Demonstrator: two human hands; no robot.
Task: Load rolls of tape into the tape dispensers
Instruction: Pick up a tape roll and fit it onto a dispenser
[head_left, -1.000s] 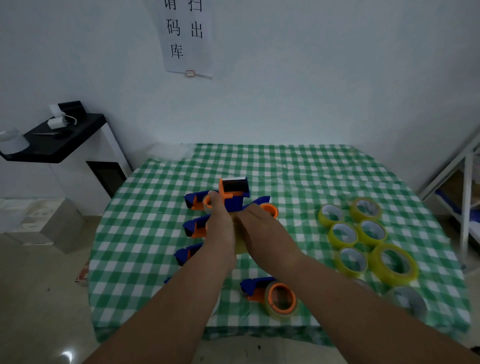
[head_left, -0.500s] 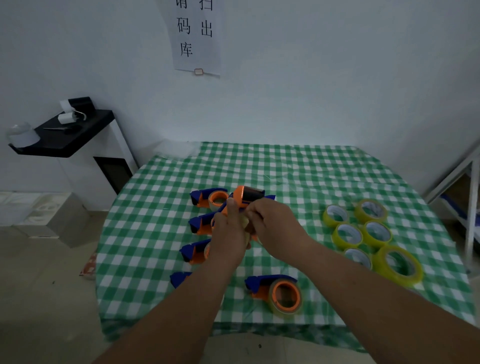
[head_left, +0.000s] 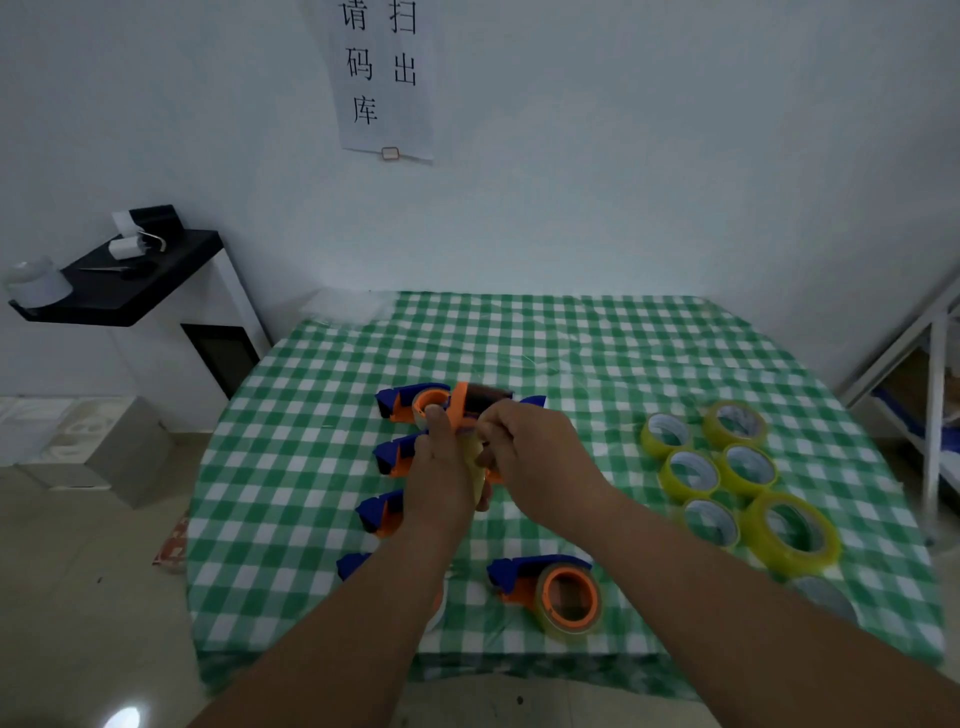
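Above the middle of the table my left hand (head_left: 441, 467) and my right hand (head_left: 535, 452) together hold an orange and blue tape dispenser (head_left: 475, 405) with a yellowish roll of tape (head_left: 475, 467) wedged between them. My left hand grips the dispenser and roll from the left. The fingers of my right hand pinch at the roll's top edge. Much of the roll and dispenser is hidden by my hands. Several loose yellow tape rolls (head_left: 691, 473) lie on the right of the table. A loaded dispenser (head_left: 561, 592) lies near the front edge.
Three blue and orange dispensers (head_left: 410, 405) lie in a column on the green checked tablecloth (head_left: 597, 353), left of my hands, with a fourth partly hidden under my left forearm. A black shelf (head_left: 130, 286) stands at the left wall. A metal frame (head_left: 930, 364) stands at the right.
The held dispenser has tipped down from upright and come closer to me. My right hand has moved from beside it to pinching the roll's top edge.
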